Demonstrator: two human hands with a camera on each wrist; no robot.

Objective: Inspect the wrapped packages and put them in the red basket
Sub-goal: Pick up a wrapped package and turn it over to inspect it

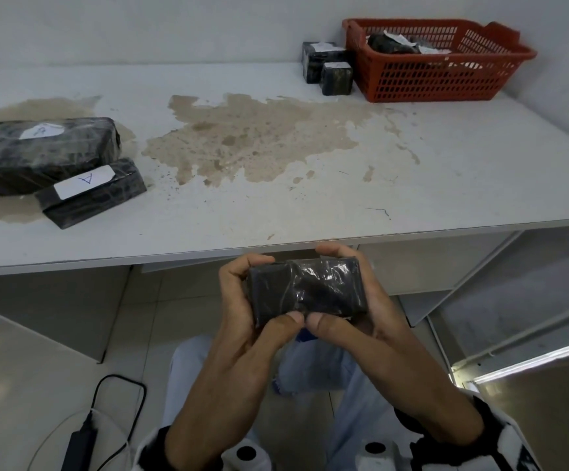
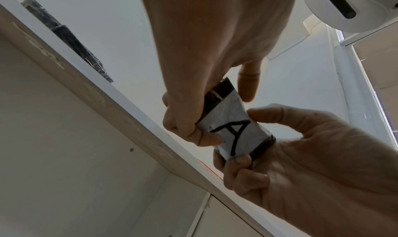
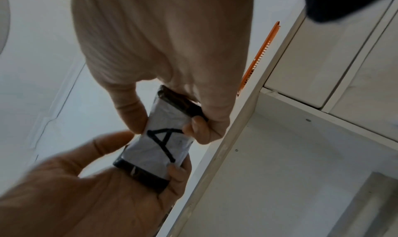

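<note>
Both my hands hold one small black wrapped package (image 1: 306,290) in front of me, below the table's front edge. My left hand (image 1: 242,290) grips its left end and my right hand (image 1: 368,294) its right end, thumbs meeting on the near side. From the wrist views the underside shows a white label marked "A" (image 2: 232,135) (image 3: 161,143). The red basket (image 1: 446,79) stands at the table's far right and holds some wrapped packages (image 1: 391,44). Two more black packages, a large one (image 1: 41,154) and a smaller labelled one (image 1: 89,193), lie at the table's left.
Two small black packages (image 1: 327,69) stand just left of the basket against the wall. The white table (image 1: 310,212) has a wide brown stain in its middle. Shelving sits under the table. A black power pack with cables (image 1: 79,443) lies on the floor at my left.
</note>
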